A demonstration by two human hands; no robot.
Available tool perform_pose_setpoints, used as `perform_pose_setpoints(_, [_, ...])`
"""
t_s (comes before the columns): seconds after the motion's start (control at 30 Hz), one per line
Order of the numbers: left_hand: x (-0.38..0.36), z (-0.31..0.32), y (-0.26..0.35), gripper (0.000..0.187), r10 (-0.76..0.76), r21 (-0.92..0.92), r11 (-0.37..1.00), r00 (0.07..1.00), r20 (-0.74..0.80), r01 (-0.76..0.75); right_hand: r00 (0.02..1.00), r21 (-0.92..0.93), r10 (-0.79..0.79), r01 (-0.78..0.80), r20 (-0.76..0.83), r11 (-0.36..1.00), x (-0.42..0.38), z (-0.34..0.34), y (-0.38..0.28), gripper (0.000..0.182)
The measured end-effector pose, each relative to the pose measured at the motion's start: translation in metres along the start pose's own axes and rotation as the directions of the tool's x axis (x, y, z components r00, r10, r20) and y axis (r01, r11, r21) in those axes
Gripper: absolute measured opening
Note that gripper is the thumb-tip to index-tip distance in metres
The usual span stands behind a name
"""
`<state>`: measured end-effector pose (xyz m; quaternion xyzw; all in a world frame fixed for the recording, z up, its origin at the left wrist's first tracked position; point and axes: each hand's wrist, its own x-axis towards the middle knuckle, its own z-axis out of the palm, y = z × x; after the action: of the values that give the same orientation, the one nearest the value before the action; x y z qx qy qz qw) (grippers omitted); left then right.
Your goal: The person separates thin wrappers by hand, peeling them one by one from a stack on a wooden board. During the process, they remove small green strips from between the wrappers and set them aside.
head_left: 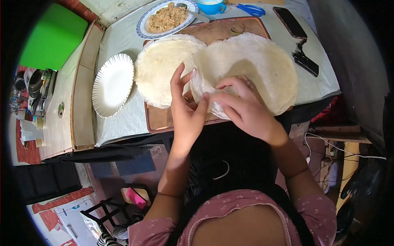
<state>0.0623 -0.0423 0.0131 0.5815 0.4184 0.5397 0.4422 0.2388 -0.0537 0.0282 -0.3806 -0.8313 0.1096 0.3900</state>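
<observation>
Between both hands, a thin pale wrapper sheet (202, 80) is lifted at its edge and gathered, partly see-through. My left hand (186, 108) has its thumb and fingers on the sheet's left edge. From the other side my right hand (244, 102) pinches the same sheet with bent fingers. Below the hands lie a left pile of round wrappers (158, 67) and a wider right pile of wrappers (266, 67), both on a brown wooden board (158, 119). Where the fingertips meet, part of the sheet is hidden.
A white paper plate (113, 86) stands left of the board. Behind are a blue-rimmed plate of minced filling (143, 33) with a spoon, a blue cup (211, 7) and blue-handled scissors (251, 10). A phone (290, 22) on a black stand (305, 63) lies at right.
</observation>
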Motion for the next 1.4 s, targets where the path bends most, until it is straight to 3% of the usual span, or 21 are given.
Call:
perform_pose_setpoints(0.1, [0.001, -0.003, 0.000, 0.082, -0.020, 0.022, 1.000, 0.999, 0.032, 0.019, 0.994, -0.055, -0.039, 0.044, 0.099, 0.997, 0.003, -0.010, 0.010, 0.027])
perform_pose_setpoints(0.2, [0.000, -0.011, 0.001, 0.083, -0.036, 0.039, 0.999, 0.997, 0.062, 0.033, 0.986, -0.121, 0.124, -0.138, -0.112, 0.983, 0.006, -0.031, 0.016, 0.027])
perform_pose_setpoints(0.27, [-0.001, -0.020, -0.001, 0.086, -0.063, 0.014, 0.998, 0.993, 0.098, 0.062, 0.928, -0.224, 0.178, -0.259, -0.326, 0.940, 0.001, -0.054, 0.040, 0.030])
perform_pose_setpoints(0.37, [-0.003, -0.035, 0.007, 0.084, -0.114, 0.161, 0.984, 0.970, 0.215, 0.080, 0.868, -0.374, 0.341, -0.470, -0.362, 0.800, -0.024, -0.074, 0.070, 0.033])
perform_pose_setpoints(0.5, [-0.005, -0.042, 0.000, 0.079, -0.078, 0.354, 0.933, 0.929, 0.363, -0.060, 0.922, -0.402, 0.317, -0.383, -0.223, 0.832, -0.041, -0.062, 0.073, 0.034])
perform_pose_setpoints(0.53, [-0.006, -0.035, 0.016, 0.075, -0.149, 0.363, 0.931, 0.940, 0.306, 0.030, 0.920, -0.392, 0.327, -0.389, -0.217, 0.834, -0.040, -0.057, 0.067, 0.034])
perform_pose_setpoints(0.6, [-0.008, -0.032, 0.023, 0.075, -0.145, 0.347, 0.937, 0.947, 0.287, 0.038, 0.928, -0.382, 0.301, -0.365, -0.218, 0.849, -0.037, -0.050, 0.058, 0.030])
perform_pose_setpoints(0.7, [-0.007, -0.029, 0.024, 0.071, -0.087, 0.361, 0.933, 0.958, 0.273, -0.018, 0.920, -0.213, 0.342, -0.379, -0.193, 0.900, -0.036, -0.051, 0.056, 0.027])
perform_pose_setpoints(0.8, [-0.005, -0.030, 0.027, 0.070, -0.079, 0.329, 0.944, 0.958, 0.277, -0.017, 0.891, -0.175, 0.390, -0.433, -0.232, 0.884, -0.037, -0.050, 0.051, 0.033])
perform_pose_setpoints(0.9, [0.000, -0.033, 0.033, 0.069, -0.036, 0.242, 0.969, 0.945, 0.326, -0.046, 0.810, 0.090, 0.521, -0.518, -0.270, 0.851, -0.033, -0.051, 0.040, 0.047])
perform_pose_setpoints(1.0, [0.006, -0.032, 0.041, 0.066, 0.075, 0.130, 0.981, 0.902, 0.424, -0.143, 0.802, 0.303, 0.458, -0.359, -0.383, 0.883, -0.030, -0.051, 0.044, 0.055])
perform_pose_setpoints(1.1, [0.007, -0.028, 0.050, 0.063, 0.151, 0.095, 0.969, 0.847, 0.509, -0.229, 0.807, 0.401, 0.434, -0.271, -0.401, 0.875, -0.022, -0.059, 0.040, 0.055])
perform_pose_setpoints(1.3, [-0.004, -0.015, 0.046, 0.069, 0.164, 0.023, 0.980, 0.864, 0.477, -0.198, 0.931, 0.297, 0.319, -0.258, -0.179, 0.919, -0.017, -0.074, -0.013, 0.048])
perform_pose_setpoints(1.4, [-0.011, -0.005, 0.043, 0.079, 0.151, -0.041, 0.988, 0.888, 0.434, -0.149, 0.944, 0.099, 0.167, -0.145, -0.283, 0.984, 0.001, -0.065, -0.014, 0.045])
